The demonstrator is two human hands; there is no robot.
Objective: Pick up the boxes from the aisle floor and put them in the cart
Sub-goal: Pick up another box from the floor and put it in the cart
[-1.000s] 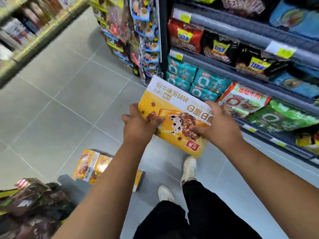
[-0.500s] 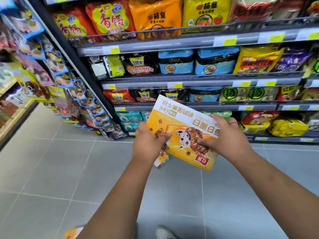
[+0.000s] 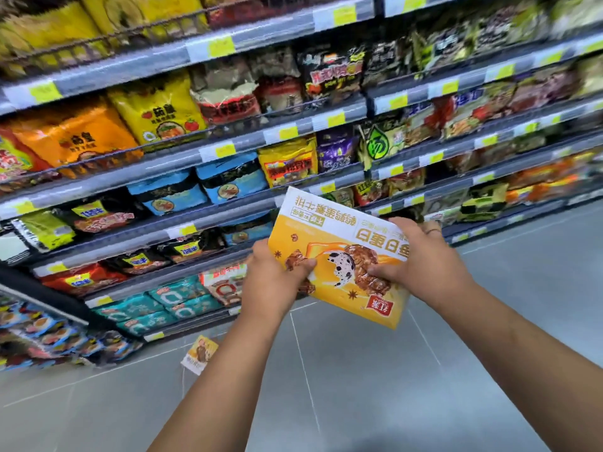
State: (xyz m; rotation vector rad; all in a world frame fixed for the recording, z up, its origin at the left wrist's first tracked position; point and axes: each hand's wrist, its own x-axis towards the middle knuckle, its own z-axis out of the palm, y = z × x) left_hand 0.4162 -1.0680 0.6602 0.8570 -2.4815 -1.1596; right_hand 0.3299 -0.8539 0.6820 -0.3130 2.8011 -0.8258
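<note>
Blurred shelves point(image 3: 293, 132) behind; hands point(image 3: 352, 272) cover the yellow box's point(image 3: 339, 236) edges.

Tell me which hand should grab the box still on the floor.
Left, probably. The floor box lies low on the left hand's side; the right hand is across the held box.

Flat yellow-and-white snack box point(image 3: 339, 256) with printed egg and meat picture, lettering upside down, held tilted off the floor between left hand point(image 3: 272, 282) and right hand point(image 3: 424, 259), second matching box point(image 3: 199, 353) lying on grey floor below-left of left hand
</note>
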